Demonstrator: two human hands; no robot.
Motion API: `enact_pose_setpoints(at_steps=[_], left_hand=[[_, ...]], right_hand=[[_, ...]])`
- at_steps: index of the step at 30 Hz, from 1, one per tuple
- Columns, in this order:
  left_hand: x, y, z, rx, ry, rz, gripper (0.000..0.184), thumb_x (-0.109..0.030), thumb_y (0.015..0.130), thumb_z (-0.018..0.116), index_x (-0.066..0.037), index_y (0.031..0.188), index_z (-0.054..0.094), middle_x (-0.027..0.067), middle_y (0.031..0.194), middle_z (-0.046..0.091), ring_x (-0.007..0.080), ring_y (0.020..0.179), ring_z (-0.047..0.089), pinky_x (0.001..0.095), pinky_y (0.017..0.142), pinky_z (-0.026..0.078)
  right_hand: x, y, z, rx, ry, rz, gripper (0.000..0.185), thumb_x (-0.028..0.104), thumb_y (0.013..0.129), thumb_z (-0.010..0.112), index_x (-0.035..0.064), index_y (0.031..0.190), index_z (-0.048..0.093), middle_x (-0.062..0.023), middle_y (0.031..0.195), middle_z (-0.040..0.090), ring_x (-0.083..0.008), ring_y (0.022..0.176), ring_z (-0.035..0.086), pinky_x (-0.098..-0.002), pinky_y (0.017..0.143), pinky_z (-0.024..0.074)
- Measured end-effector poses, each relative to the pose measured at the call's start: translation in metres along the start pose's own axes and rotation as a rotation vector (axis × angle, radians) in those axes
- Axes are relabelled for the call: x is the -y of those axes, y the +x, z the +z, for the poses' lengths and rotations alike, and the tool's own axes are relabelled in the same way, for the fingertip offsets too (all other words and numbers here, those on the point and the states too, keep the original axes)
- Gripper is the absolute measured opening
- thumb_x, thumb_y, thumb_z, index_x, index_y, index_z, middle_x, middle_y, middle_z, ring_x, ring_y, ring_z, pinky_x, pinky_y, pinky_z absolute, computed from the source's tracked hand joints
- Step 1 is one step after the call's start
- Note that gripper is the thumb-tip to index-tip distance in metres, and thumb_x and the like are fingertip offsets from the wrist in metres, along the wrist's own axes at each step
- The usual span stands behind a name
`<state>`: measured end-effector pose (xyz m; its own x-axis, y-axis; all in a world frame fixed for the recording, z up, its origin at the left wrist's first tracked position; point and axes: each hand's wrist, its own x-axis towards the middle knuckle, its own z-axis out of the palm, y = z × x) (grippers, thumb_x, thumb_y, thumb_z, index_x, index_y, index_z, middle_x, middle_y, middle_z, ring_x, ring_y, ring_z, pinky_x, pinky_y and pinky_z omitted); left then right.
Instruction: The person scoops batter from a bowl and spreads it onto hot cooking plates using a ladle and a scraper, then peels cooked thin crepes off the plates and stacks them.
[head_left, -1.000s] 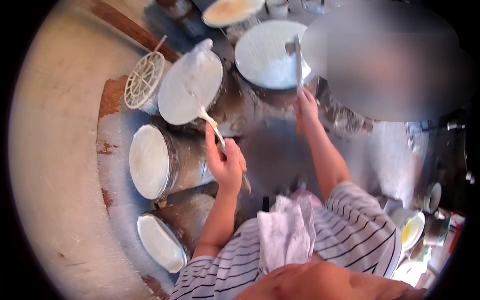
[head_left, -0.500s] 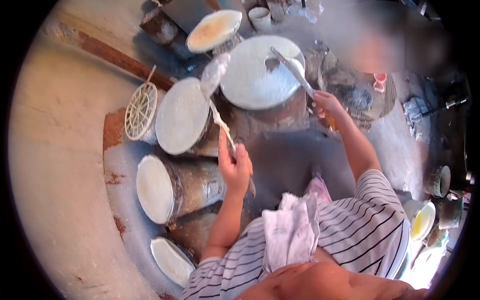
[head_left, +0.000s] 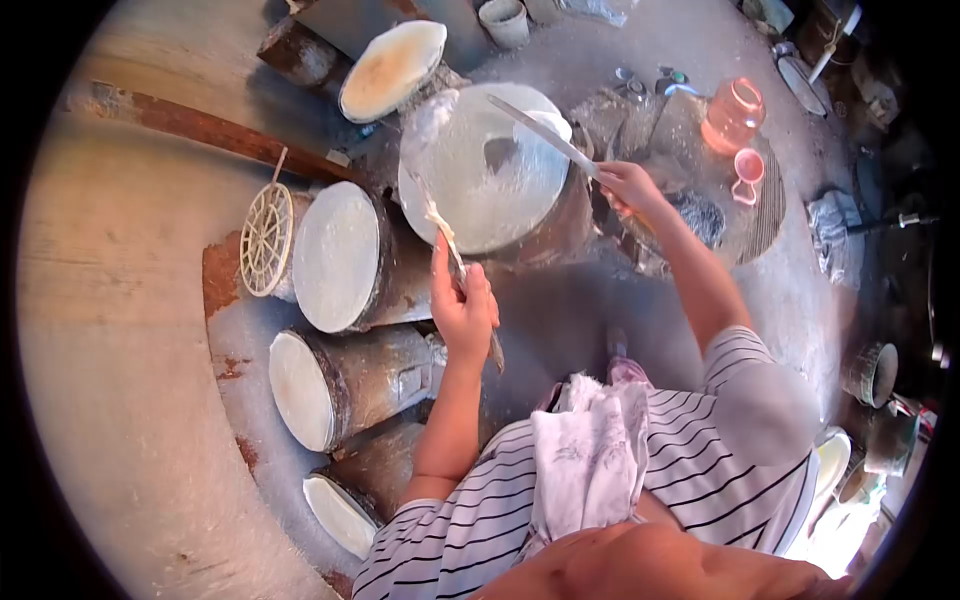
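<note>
My left hand [head_left: 462, 312] is wrapped around a thin stick [head_left: 447, 232] with pale wrapping near its upper part. Beyond it, a blurred whitish lump [head_left: 430, 118], which looks like cloth on the stick's end, lies over the left edge of a large round griddle [head_left: 475, 225]. The griddle's top is whitish, with a dark patch near the middle. In my right hand [head_left: 628, 188] is a long flat blade [head_left: 548, 136], closed in by the fingers. Its tip reaches over the griddle's far side; whether it touches the surface I cannot tell.
Several round drum-like stoves with whitish tops, such as one drum [head_left: 338, 258], stand along the left. A round lattice rack [head_left: 267, 240] leans near the wall. At right are a pink jar [head_left: 735, 118], a pink cup [head_left: 748, 170] and a dark wiry pad [head_left: 700, 218].
The view has shifted, so the griddle and blade appear farther left. The whitish lump now overlaps the griddle's upper left instead of its left side. Both hands keep their hold.
</note>
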<state>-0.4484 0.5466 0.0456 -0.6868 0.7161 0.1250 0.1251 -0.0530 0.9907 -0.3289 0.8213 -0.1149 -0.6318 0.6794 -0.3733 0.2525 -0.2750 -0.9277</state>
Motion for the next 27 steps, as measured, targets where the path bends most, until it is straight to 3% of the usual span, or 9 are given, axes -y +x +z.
enact_pose_setpoints(at_steps=[2, 3, 5, 10, 14, 18, 19, 23, 27], left_hand=[[0.003, 0.007, 0.011, 0.0, 0.014, -0.033, 0.057, -0.008, 0.094, 0.049, -0.01, 0.145, 0.024, -0.0036, 0.057, 0.042, 0.0037, 0.039, 0.036, 0.02, 0.036, 0.032], [0.004, 0.011, 0.016, -0.008, 0.04, -0.049, 0.057, -0.006, 0.094, 0.047, -0.01, 0.145, 0.023, -0.0019, 0.057, 0.04, 0.0038, 0.039, 0.035, 0.0199, 0.036, 0.032], [0.009, 0.019, 0.019, -0.002, 0.015, -0.027, 0.056, -0.006, 0.094, 0.048, -0.01, 0.145, 0.024, -0.0016, 0.058, 0.042, 0.0034, 0.04, 0.036, 0.0193, 0.035, 0.032], [0.014, 0.045, 0.004, 0.103, 0.11, -0.112, 0.054, -0.009, 0.094, 0.049, -0.008, 0.144, 0.027, -0.0014, 0.06, 0.044, 0.0044, 0.038, 0.035, 0.0205, 0.035, 0.031], [0.03, 0.079, 0.031, 0.033, -0.212, -0.268, 0.053, -0.01, 0.095, 0.046, -0.013, 0.145, 0.027, -0.0024, 0.058, 0.039, 0.0051, 0.037, 0.033, 0.0207, 0.033, 0.03], [-0.002, 0.086, -0.003, -0.043, -0.428, -0.377, 0.052, -0.011, 0.096, 0.044, -0.019, 0.145, 0.027, -0.0029, 0.061, 0.036, 0.0039, 0.039, 0.031, 0.019, 0.033, 0.03], [-0.006, 0.082, -0.012, -0.06, -0.463, -0.402, 0.051, -0.011, 0.097, 0.043, -0.021, 0.144, 0.027, -0.003, 0.062, 0.036, 0.0036, 0.04, 0.031, 0.0185, 0.033, 0.029], [-0.003, 0.083, -0.011, -0.149, -0.806, -0.525, 0.044, -0.012, 0.097, 0.043, -0.021, 0.139, 0.034, -0.003, 0.064, 0.036, 0.0017, 0.042, 0.031, 0.0168, 0.034, 0.03], [0.01, 0.085, -0.03, -0.145, -1.128, -0.692, 0.013, -0.008, 0.096, 0.047, -0.014, 0.106, 0.051, -0.0038, 0.063, 0.037, 0.0017, 0.042, 0.033, 0.0162, 0.035, 0.033]], right_hand=[[0.026, 0.026, 0.028, -0.131, -0.263, -0.172, 0.027, 0.02, 0.087, 0.057, 0.0106, 0.112, 0.064, -0.006, 0.069, 0.063, -0.0194, 0.058, 0.062, -0.0315, 0.05, 0.0489], [0.009, 0.051, 0.044, -0.23, -0.642, -0.549, 0.03, 0.013, 0.086, 0.053, 0.0121, 0.114, 0.062, -0.0109, 0.078, 0.064, -0.0328, 0.067, 0.064, -0.0392, 0.061, 0.0516], [0.029, 0.009, 0.071, -0.302, -0.858, -0.557, 0.037, 0.008, 0.084, 0.05, 0.0155, 0.12, 0.059, -0.0138, 0.089, 0.061, -0.0402, 0.072, 0.062, -0.0451, 0.067, 0.051], [0.018, -0.051, 0.039, -0.3, -0.69, -0.19, 0.038, 0.01, 0.087, 0.046, 0.0188, 0.123, 0.056, -0.0173, 0.095, 0.055, -0.0373, 0.084, 0.061, -0.0443, 0.074, 0.0499], [0.014, -0.016, 0.083, -0.175, -0.908, -0.569, 0.037, 0.013, 0.087, 0.048, 0.0141, 0.123, 0.053, -0.017, 0.094, 0.054, -0.0358, 0.074, 0.061, -0.0414, 0.066, 0.0499], [0.017, -0.042, 0.024, -0.377, -0.841, -0.288, 0.044, 0.006, 0.084, 0.051, 0.0181, 0.127, 0.052, -0.0172, 0.092, 0.052, -0.0336, 0.074, 0.06, -0.042, 0.064, 0.0488], [0.001, -0.048, 0.021, -0.35, -0.842, -0.423, 0.037, 0.011, 0.087, 0.049, 0.0142, 0.124, 0.053, -0.0136, 0.088, 0.05, -0.0294, 0.061, 0.06, -0.0416, 0.056, 0.0499], [0.002, -0.057, 0.054, -0.215, -0.927, -0.405, 0.034, 0.009, 0.088, 0.047, 0.0194, 0.119, 0.056, -0.0134, 0.096, 0.052, -0.0333, 0.071, 0.06, -0.0418, 0.063, 0.0509], [0.013, -0.006, 0.03, -0.333, -0.912, -0.565, 0.03, 0.016, 0.089, 0.05, 0.0176, 0.119, 0.057, -0.0143, 0.094, 0.053, -0.0342, 0.074, 0.06, -0.0423, 0.065, 0.05]])
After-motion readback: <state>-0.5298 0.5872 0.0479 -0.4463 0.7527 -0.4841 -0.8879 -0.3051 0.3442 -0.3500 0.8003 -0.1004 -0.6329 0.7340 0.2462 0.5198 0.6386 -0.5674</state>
